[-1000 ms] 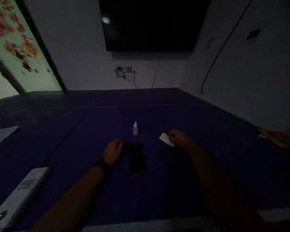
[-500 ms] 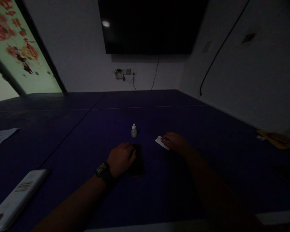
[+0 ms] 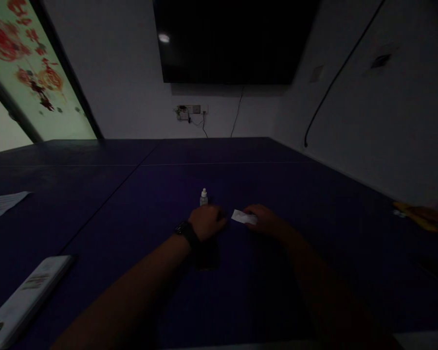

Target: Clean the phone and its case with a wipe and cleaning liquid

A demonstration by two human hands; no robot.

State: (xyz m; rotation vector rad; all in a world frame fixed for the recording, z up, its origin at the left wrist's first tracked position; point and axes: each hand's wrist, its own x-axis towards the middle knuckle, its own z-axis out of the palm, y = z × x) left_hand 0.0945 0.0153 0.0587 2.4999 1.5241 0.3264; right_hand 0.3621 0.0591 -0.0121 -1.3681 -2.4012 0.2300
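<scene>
the left hand [image 3: 207,221], half-curled, any hold unclear, has swung over the dark slab [image 3: 207,261] toward the white paper [image 3: 243,217] pinched by the right hand [image 3: 265,221], putting 2 hands near it.

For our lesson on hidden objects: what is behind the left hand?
The dropper bottle shows its white cap and upper body behind the left hand; its base is covered.

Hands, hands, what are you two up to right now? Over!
Right hand gripping paper. Left hand over phone, touch unclear. Bottle upright just beyond left hand, base hidden by it.
</scene>
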